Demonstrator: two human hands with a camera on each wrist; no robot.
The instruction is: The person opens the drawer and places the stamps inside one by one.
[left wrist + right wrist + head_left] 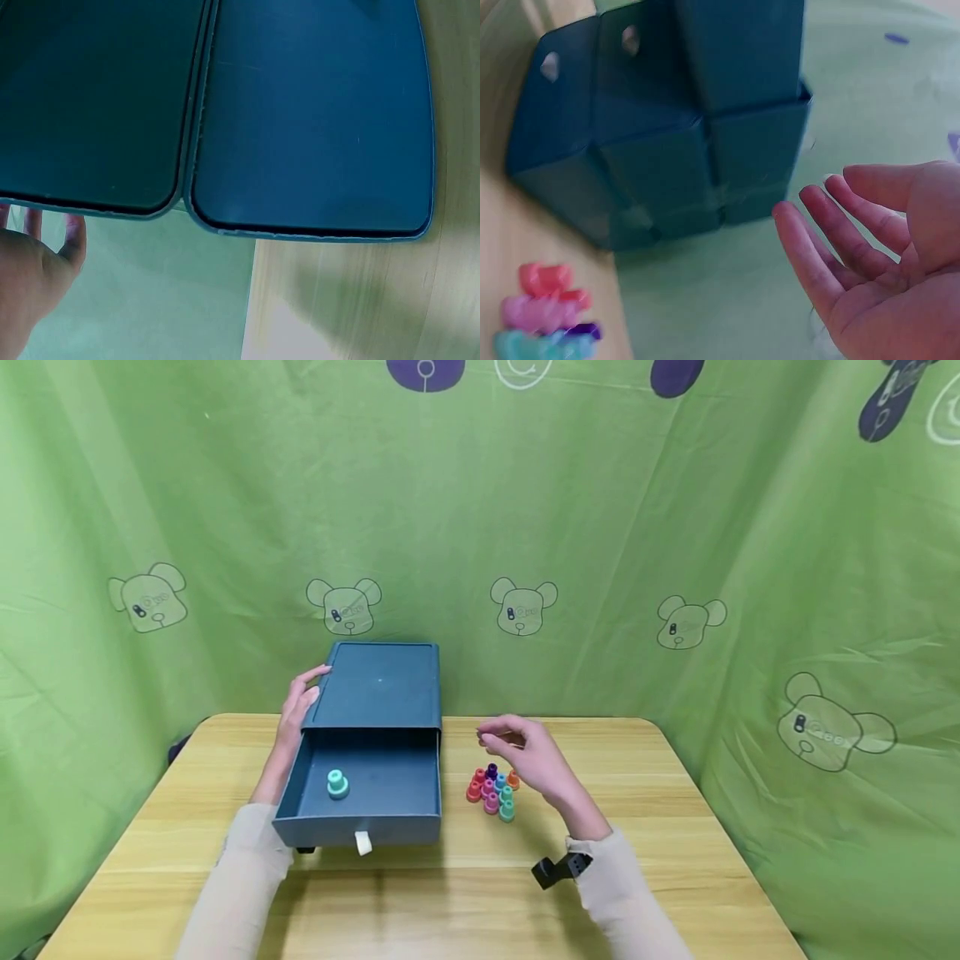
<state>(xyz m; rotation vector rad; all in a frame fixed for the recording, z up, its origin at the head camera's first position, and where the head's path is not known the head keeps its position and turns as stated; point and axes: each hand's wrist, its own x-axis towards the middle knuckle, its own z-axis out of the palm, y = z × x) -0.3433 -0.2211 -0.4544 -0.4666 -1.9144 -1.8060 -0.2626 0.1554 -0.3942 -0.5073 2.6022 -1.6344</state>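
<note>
A blue plastic drawer cabinet (382, 685) stands on the table, its top drawer (390, 831) pulled out and a white tab on its front. One mint-green stepped peg (337, 784) stands inside the drawer. My left hand (297, 710) rests against the cabinet's left side; in the left wrist view, fingertips of this hand (34, 274) are partly hidden behind the side. My right hand (528, 756), empty, hovers beside the cabinet above a cluster of small colored pegs (491, 789). In the right wrist view its fingers (840, 240) are spread loosely, with nothing between them.
The pegs are red, pink, purple, blue, orange and mint, grouped right of the drawer. Lower drawers (551, 112) of the cabinet are closed. A green curtain (585, 527) hangs behind the wooden table (637, 793). A black strap device (558, 868) sits at my right wrist.
</note>
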